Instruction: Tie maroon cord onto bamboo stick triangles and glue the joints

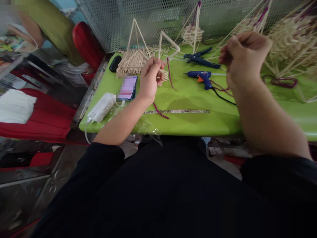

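My left hand (150,77) is closed in a pinch on a small frame of thin wooden sticks (170,40), which stands up above the fingertips. From this frame, near my fingers, hangs a purple cord (169,75). My right hand (247,54) is raised at the right with its fingers curled together; whether anything thin is between them I cannot make out. Between the two hands lie a blue glue gun (203,78) with an orange trigger and dark cutting pliers (201,60). Behind my left hand is a pile of wooden sticks (130,62).
A larger stick triangle (134,26) rises behind the pile. Stick structures with purple cord (289,39) crowd the back right. A phone (129,88), a white plugged-in device (101,107) and a ruler-like strip (183,111) lie on the green table (198,125). Another person (59,33) is at the left.
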`<state>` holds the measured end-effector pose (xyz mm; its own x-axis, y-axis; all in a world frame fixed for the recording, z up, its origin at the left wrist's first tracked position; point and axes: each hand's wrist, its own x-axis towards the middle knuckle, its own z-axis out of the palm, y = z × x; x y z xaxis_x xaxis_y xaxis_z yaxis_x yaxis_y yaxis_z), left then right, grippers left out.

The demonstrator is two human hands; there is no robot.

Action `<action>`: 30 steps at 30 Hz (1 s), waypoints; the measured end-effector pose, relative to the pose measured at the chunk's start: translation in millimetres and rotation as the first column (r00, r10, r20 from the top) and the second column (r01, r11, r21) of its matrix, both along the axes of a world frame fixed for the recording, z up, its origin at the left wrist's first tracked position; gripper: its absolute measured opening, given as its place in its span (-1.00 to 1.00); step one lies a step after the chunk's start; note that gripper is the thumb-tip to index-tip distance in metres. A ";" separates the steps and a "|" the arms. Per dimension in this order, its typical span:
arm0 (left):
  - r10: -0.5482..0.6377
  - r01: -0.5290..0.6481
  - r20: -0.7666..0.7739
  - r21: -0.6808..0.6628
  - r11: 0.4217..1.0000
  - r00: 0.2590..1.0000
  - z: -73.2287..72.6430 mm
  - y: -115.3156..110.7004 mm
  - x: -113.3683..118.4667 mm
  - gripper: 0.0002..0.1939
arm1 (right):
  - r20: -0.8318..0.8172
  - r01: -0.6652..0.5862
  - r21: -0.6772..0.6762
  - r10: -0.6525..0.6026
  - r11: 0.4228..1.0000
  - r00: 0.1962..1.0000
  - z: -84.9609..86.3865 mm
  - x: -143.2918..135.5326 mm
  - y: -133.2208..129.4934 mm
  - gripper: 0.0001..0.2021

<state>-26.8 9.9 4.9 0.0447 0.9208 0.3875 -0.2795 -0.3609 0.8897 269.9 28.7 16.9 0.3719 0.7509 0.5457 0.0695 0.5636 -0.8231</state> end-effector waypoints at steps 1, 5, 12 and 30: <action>0.007 -0.007 0.005 0.014 1.000 1.000 0.8 1.3 -1.3 -0.56 | 0.030 0.008 -0.004 -0.008 1.000 1.000 1.9 2.7 -1.1 -0.52; 0.088 -0.086 -0.031 0.045 0.995 0.996 4.7 6.7 -6.6 -0.48 | 0.189 0.029 -0.049 -0.019 0.998 0.982 6.3 6.4 -4.5 -0.54; 0.111 -0.105 -0.088 0.073 0.992 0.990 5.8 9.3 -10.2 -0.47 | 0.376 -0.079 -0.154 0.132 0.985 0.917 6.7 -5.2 -19.2 -0.78; 0.056 -0.052 -0.108 0.042 0.998 0.993 4.3 5.2 -4.2 -0.57 | 0.447 -0.250 -0.386 0.417 0.888 0.791 0.1 -19.0 -34.4 -0.64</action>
<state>-31.0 15.0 9.2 0.0391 0.9073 0.4186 -0.1606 -0.4078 0.8988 251.0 -5.7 17.0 -0.1978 0.9276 0.3169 0.3736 0.3702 -0.8505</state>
